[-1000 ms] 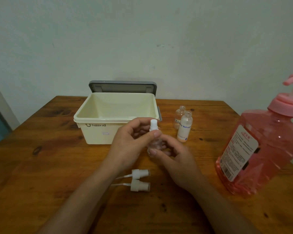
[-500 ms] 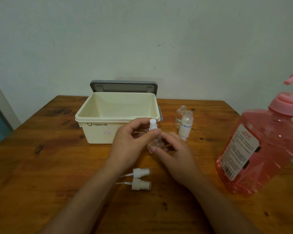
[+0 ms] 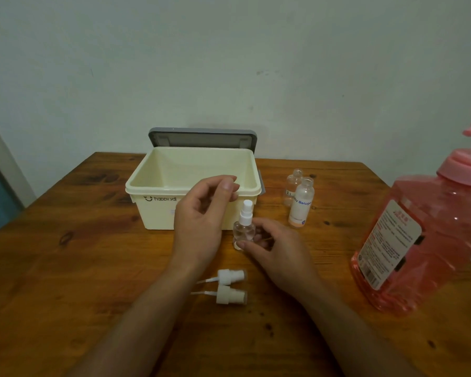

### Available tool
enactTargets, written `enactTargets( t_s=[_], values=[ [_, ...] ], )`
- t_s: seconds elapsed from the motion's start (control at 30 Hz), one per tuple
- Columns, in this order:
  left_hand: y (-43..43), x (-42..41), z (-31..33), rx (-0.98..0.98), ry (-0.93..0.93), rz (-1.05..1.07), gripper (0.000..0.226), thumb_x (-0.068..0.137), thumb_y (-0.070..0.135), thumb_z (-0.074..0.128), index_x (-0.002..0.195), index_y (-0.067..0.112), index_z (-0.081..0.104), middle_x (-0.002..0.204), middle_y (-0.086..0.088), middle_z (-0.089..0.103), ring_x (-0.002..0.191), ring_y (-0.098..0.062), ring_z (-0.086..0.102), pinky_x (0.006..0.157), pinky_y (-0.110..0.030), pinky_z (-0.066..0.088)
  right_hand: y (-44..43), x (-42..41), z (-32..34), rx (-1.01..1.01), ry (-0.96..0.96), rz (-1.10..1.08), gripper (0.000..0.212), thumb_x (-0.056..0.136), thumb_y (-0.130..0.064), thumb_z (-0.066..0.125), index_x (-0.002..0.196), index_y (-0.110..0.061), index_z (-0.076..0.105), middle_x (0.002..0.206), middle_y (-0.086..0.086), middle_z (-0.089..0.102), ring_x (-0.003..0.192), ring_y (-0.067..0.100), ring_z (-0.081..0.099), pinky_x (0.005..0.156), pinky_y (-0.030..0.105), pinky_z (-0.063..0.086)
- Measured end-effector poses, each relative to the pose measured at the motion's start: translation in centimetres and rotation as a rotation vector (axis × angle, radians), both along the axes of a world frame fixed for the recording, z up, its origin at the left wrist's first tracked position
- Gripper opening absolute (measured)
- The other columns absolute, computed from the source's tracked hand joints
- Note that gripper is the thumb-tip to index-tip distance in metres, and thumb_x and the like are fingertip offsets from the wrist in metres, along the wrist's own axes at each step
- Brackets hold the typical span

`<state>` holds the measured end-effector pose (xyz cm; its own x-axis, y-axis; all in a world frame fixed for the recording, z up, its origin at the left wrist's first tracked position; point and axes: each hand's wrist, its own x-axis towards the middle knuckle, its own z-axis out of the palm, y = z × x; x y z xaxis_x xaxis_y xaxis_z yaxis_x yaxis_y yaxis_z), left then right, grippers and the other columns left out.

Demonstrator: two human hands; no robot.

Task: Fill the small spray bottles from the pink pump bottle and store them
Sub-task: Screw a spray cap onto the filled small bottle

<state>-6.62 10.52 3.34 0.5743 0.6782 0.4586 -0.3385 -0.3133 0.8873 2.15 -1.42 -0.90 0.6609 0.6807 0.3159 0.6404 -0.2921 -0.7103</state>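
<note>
My right hand point(image 3: 278, 251) gripped the small clear spray bottle point(image 3: 244, 229), upright on the wooden table point(image 3: 65, 268) just in front of the cream storage box point(image 3: 191, 186). My left hand point(image 3: 201, 213) hovered beside its white nozzle, fingers loosely curled, holding nothing. Two uncapped small bottles point(image 3: 299, 200) stood right of the box. Two loose spray heads point(image 3: 229, 285) lay nearer me. The pink pump bottle point(image 3: 424, 235) stood far right.
</note>
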Motion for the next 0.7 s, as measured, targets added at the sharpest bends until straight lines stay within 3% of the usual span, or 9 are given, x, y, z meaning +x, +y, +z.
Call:
enactTargets(
  t_s=[0.27,0.43,0.7],
  values=[
    [0.12,0.14,-0.39,0.019,0.011,-0.014,0.018,0.096,0.03,0.055,0.105,0.027,0.07,0.094,0.015,0.073,0.093,-0.004,0.068,0.078,-0.014,0.053,0.08,0.16,-0.3,-0.029,0.047,0.036,0.037,0.083,-0.036,0.07,0.117,-0.04,0.057,0.093,-0.023,0.06,0.09,-0.013,0.051,0.07,0.011,0.041],
    [0.25,0.11,-0.51,0.03,0.008,-0.015,0.016,0.097,0.026,0.056,0.104,0.028,0.07,0.095,0.014,0.074,0.091,-0.004,0.068,0.079,-0.015,0.053,0.03,0.17,-0.23,-0.03,0.049,0.043,0.037,0.083,-0.033,0.072,0.113,-0.044,0.054,0.094,-0.023,0.06,0.091,-0.013,0.05,0.069,0.005,0.041],
    [0.22,0.16,-0.53,0.036,0.007,-0.013,0.016,0.097,0.023,0.056,0.102,0.031,0.07,0.095,0.013,0.074,0.09,-0.004,0.068,0.077,-0.015,0.053,-0.01,0.16,-0.17,-0.057,0.065,0.024,0.048,0.083,-0.031,0.073,0.127,-0.037,0.053,0.099,-0.023,0.058,0.09,-0.011,0.051,0.07,0.008,0.04]
  ],
)
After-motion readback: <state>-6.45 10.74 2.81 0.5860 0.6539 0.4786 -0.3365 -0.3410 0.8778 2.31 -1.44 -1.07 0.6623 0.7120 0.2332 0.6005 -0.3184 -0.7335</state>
